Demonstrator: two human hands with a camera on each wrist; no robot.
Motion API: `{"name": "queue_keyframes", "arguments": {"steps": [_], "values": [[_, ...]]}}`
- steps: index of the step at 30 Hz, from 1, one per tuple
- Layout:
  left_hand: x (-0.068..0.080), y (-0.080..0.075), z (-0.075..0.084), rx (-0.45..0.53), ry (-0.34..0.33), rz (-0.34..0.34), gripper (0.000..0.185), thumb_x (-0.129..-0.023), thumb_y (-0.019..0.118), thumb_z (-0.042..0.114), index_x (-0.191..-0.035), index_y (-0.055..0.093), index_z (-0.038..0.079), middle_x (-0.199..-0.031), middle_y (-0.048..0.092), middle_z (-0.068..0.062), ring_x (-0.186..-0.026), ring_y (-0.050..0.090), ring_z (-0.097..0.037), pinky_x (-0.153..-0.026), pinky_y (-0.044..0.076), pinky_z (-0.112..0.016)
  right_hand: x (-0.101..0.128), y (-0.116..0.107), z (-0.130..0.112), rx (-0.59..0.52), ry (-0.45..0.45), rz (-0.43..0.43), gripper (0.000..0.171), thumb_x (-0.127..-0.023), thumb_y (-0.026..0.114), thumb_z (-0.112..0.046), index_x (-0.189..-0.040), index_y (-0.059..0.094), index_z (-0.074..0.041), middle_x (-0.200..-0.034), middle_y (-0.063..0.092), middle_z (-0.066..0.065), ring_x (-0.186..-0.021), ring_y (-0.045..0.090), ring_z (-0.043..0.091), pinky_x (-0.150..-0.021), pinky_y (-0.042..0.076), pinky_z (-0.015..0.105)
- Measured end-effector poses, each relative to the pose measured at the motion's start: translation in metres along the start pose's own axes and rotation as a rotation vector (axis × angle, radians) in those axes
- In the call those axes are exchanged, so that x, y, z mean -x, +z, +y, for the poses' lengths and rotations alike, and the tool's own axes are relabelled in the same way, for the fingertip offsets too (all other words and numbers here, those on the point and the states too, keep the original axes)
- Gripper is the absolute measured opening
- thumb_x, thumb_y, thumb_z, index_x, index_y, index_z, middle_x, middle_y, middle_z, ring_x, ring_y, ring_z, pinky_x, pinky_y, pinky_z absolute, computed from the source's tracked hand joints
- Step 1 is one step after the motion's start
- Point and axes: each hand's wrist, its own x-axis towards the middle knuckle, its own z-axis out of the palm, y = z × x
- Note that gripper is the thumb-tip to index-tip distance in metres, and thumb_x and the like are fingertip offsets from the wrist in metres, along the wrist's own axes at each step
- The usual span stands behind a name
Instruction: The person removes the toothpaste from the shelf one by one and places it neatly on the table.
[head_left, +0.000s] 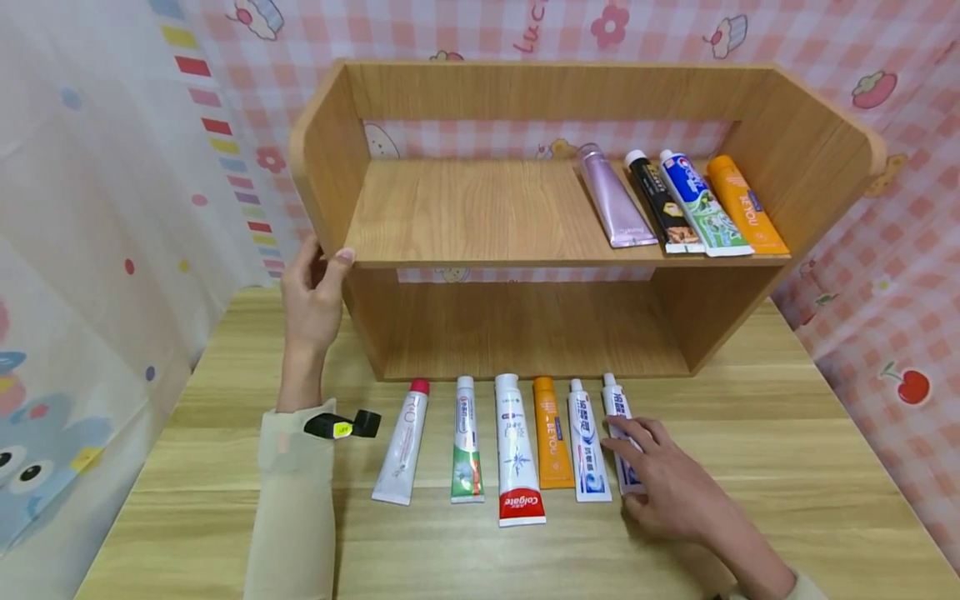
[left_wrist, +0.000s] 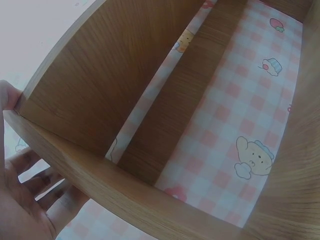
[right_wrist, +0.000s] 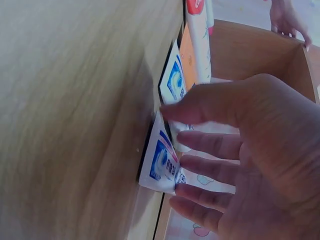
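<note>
My left hand [head_left: 313, 292] grips the left side panel of a wooden two-tier shelf [head_left: 465, 212], thumb on the front edge and fingers outside. In the left wrist view that hand [left_wrist: 35, 195] is at the panel's edge. My right hand [head_left: 667, 479] is over the rightmost white-and-blue toothpaste tube [head_left: 617, 408], its fingers spread and partly hiding it. In the right wrist view, the thumb and fingers lie around this tube [right_wrist: 161, 162] without closing on it. Just left lies a matching toothpaste tube [head_left: 588, 442].
Further left on the table [head_left: 195, 467] lie an orange tube [head_left: 553, 433], a Colgate tube [head_left: 516, 450], a white-and-green tube [head_left: 467, 442] and a red-capped tube [head_left: 405, 446]. On the upper tier are a purple tube [head_left: 615, 200], a black tube [head_left: 662, 200], a blue-green tube [head_left: 703, 204] and another orange tube [head_left: 746, 208].
</note>
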Motion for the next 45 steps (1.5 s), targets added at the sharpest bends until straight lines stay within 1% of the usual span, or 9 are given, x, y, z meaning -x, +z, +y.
{"name": "queue_keyframes", "arguments": {"steps": [5, 10, 15, 20, 25, 29, 32, 39, 45], "values": [[0.001, 0.0, 0.0, -0.007, -0.011, -0.005, 0.041, -0.096, 0.061, 0.023, -0.134, 0.066, 0.009, -0.121, 0.068, -0.009, -0.104, 0.064, -0.011, -0.092, 0.05, -0.024, 0.0, -0.003, 0.0, -0.014, 0.007, 0.016, 0.068, -0.082, 0.083, -0.036, -0.143, 0.059, -0.018, -0.159, 0.043, 0.012, -0.14, 0.041, 0.038, -0.108, 0.045, 0.06], [0.003, 0.0, -0.001, -0.008, -0.018, -0.006, 0.042, -0.096, 0.061, 0.023, -0.136, 0.065, 0.01, -0.125, 0.067, -0.012, -0.105, 0.064, -0.012, -0.092, 0.05, -0.024, -0.002, -0.01, 0.0, 0.009, 0.023, 0.07, 0.075, -0.08, 0.085, -0.043, -0.144, 0.057, -0.017, -0.16, 0.041, 0.014, -0.143, 0.038, 0.039, -0.111, 0.041, 0.064], [0.005, 0.001, -0.001, -0.004, -0.016, -0.004, 0.042, -0.096, 0.062, 0.023, -0.135, 0.065, 0.008, -0.122, 0.068, -0.011, -0.103, 0.064, -0.011, -0.09, 0.05, -0.024, -0.006, -0.021, 0.003, 0.064, -0.047, 0.21, 0.083, -0.074, 0.088, -0.047, -0.145, 0.057, -0.016, -0.159, 0.041, 0.015, -0.143, 0.036, 0.04, -0.111, 0.039, 0.065], [0.005, 0.002, -0.001, -0.003, -0.011, -0.01, 0.041, -0.097, 0.062, 0.023, -0.135, 0.065, 0.008, -0.123, 0.068, -0.01, -0.103, 0.064, -0.01, -0.091, 0.05, -0.024, -0.012, -0.035, 0.007, 0.1, -0.136, 0.377, 0.091, -0.071, 0.088, -0.051, -0.147, 0.054, -0.017, -0.163, 0.037, 0.013, -0.146, 0.035, 0.039, -0.116, 0.035, 0.058], [0.008, 0.0, -0.002, -0.019, -0.018, -0.002, 0.042, -0.096, 0.062, 0.023, -0.136, 0.065, 0.009, -0.123, 0.068, -0.01, -0.103, 0.064, -0.01, -0.09, 0.05, -0.023, -0.018, -0.046, 0.008, 0.094, -0.159, 0.449, 0.099, -0.07, 0.087, -0.053, -0.154, 0.047, -0.019, -0.168, 0.029, 0.011, -0.151, 0.028, 0.04, -0.121, 0.028, 0.059], [0.008, -0.001, -0.001, -0.024, -0.013, -0.005, 0.042, -0.097, 0.062, 0.024, -0.136, 0.065, 0.009, -0.124, 0.068, -0.012, -0.102, 0.064, -0.01, -0.089, 0.05, -0.023, -0.024, -0.057, 0.007, 0.081, -0.173, 0.492, 0.102, -0.071, 0.083, -0.057, -0.156, 0.043, -0.019, -0.17, 0.025, 0.012, -0.153, 0.024, 0.042, -0.125, 0.02, 0.058], [0.007, -0.001, 0.0, -0.028, -0.014, -0.006, 0.043, -0.097, 0.062, 0.025, -0.137, 0.065, 0.01, -0.125, 0.068, -0.013, -0.103, 0.064, -0.01, -0.089, 0.05, -0.023, -0.03, -0.067, 0.006, 0.077, -0.191, 0.529, 0.1, -0.077, 0.075, -0.066, -0.157, 0.042, -0.017, -0.17, 0.024, 0.013, -0.153, 0.024, 0.043, -0.126, 0.018, 0.057], [0.005, -0.001, 0.0, -0.025, -0.017, -0.008, 0.042, -0.097, 0.061, 0.025, -0.137, 0.065, 0.012, -0.125, 0.068, -0.013, -0.103, 0.064, -0.011, -0.09, 0.05, -0.024, -0.038, -0.085, -0.001, 0.07, -0.187, 0.539, 0.102, -0.074, 0.078, -0.062, -0.158, 0.04, -0.018, -0.171, 0.02, 0.01, -0.154, 0.023, 0.044, -0.121, 0.024, 0.065], [0.003, -0.001, 0.0, -0.018, -0.006, -0.004, 0.042, -0.097, 0.061, 0.023, -0.136, 0.065, 0.01, -0.122, 0.068, -0.011, -0.103, 0.065, -0.01, -0.09, 0.05, -0.024, -0.041, -0.103, -0.01, 0.018, -0.23, 0.595, 0.098, -0.085, 0.053, -0.082, -0.157, 0.04, -0.017, -0.171, 0.019, 0.013, -0.155, 0.02, 0.044, -0.118, 0.024, 0.07]]}}
